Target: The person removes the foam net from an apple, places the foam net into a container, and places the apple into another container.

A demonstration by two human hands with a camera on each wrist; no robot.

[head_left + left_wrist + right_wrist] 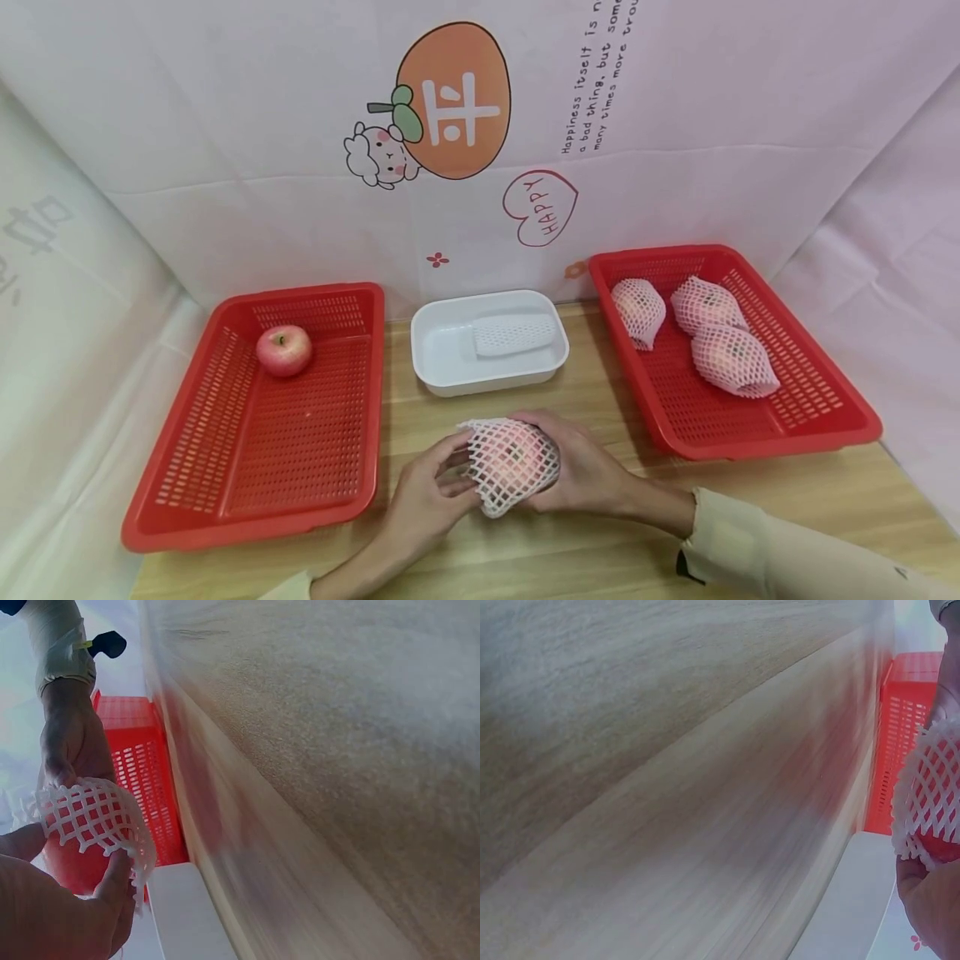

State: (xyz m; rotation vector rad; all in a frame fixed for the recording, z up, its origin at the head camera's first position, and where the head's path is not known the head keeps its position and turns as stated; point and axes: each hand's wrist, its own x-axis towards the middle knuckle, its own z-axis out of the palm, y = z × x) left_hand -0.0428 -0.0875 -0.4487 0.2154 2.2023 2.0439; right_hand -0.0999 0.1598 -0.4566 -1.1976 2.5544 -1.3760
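In the head view, a red apple in a white foam net is held over the table between both hands. My right hand grips the apple from the right, with fingers over the top and thumb below. My left hand holds the net's left edge between thumb and fingers. In the left wrist view, the net covers part of the apple, and bare red skin shows beside the left fingers. The right wrist view catches the net and right hand at its edge.
One bare apple lies in the left red basket. Several netted apples are in the right red basket. Between them, a white tray contains flattened foam netting. A printed cloth hangs behind the wooden table.
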